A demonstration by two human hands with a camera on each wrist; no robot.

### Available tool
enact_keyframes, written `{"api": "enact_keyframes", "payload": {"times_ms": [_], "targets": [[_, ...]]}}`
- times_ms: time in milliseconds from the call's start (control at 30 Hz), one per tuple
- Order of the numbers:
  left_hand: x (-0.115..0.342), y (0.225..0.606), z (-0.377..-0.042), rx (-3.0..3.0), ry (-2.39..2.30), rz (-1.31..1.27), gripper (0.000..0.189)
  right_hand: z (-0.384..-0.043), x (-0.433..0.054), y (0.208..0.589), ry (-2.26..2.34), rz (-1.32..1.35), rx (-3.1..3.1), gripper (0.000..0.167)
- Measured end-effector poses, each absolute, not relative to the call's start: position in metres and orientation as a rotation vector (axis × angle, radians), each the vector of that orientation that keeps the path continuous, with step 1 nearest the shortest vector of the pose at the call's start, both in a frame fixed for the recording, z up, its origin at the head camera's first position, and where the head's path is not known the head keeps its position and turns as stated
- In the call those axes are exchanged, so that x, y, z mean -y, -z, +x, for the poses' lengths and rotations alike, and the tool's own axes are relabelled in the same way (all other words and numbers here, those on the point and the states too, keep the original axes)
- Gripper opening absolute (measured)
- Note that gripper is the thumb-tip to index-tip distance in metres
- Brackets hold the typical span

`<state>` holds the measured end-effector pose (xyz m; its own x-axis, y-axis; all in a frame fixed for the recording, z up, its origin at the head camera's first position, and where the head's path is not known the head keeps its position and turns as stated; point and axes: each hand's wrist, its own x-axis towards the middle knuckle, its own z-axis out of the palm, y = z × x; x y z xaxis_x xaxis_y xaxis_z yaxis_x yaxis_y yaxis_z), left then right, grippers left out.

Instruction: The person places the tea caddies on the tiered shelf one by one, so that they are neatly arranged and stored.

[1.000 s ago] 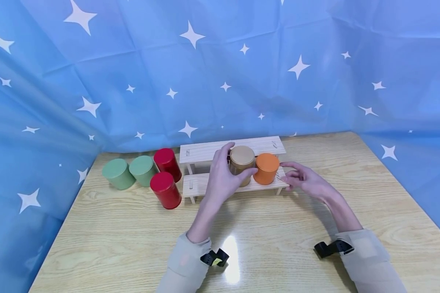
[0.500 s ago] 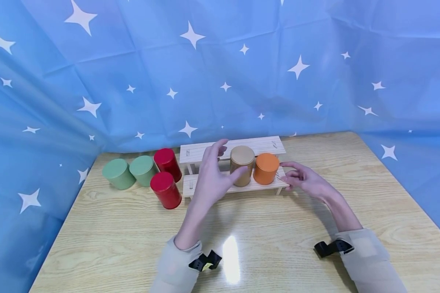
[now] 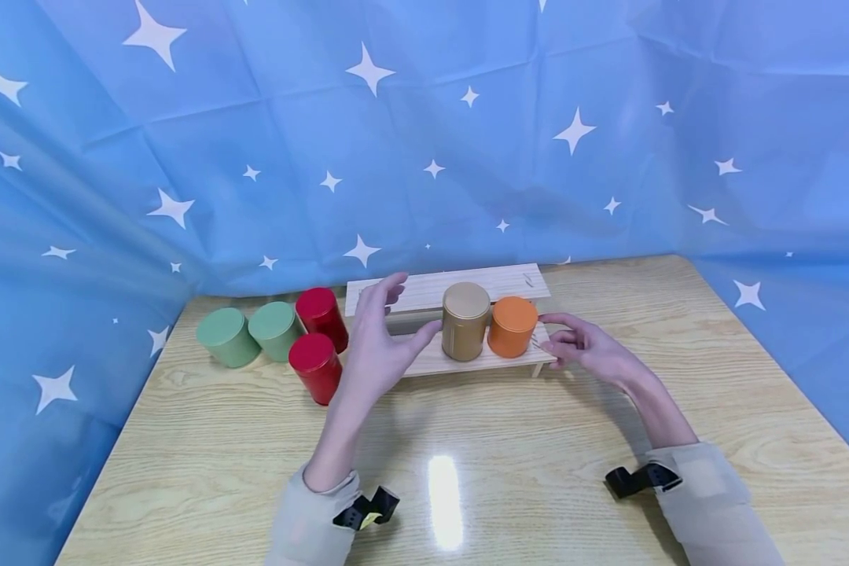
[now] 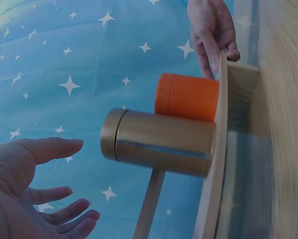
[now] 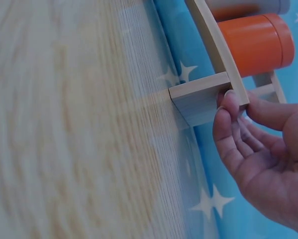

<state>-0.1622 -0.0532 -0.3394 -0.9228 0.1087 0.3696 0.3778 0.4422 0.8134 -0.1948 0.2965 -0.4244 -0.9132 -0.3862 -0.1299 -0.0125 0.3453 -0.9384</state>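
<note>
A two-tier wooden rack [image 3: 431, 363] stands near the back of the table. On its lower step a tall gold canister [image 3: 464, 324] and a shorter orange canister [image 3: 512, 327] stand upright side by side. My left hand [image 3: 378, 346] is left of the gold canister, thumb and fingers spread apart. In the left wrist view, that hand [image 4: 39, 189] holds nothing, and a gap separates it from the gold canister [image 4: 158, 142]. My right hand [image 3: 590, 350] pinches the right end of the lower step; in the right wrist view its thumb and fingers [image 5: 228, 129] grip the board's end.
Left of the rack are two red canisters [image 3: 316, 368] and two green canisters [image 3: 228, 336], upright on the wooden table [image 3: 205, 456]. A blue star-patterned cloth [image 3: 424, 118] hangs behind and along the sides.
My left hand has let go of the gold canister and moved left, away from it. The gold canister stays on the lower step. My right hand has not moved.
</note>
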Motion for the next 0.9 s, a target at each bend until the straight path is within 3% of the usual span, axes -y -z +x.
{"api": "enact_keyframes", "payload": {"times_ms": [900], "targets": [[0.117,0.357,-0.163,2.493,1.242,-0.300,0.056,-0.195,-0.298,0.426,1.591,-0.346,-2.283,0.061]]}}
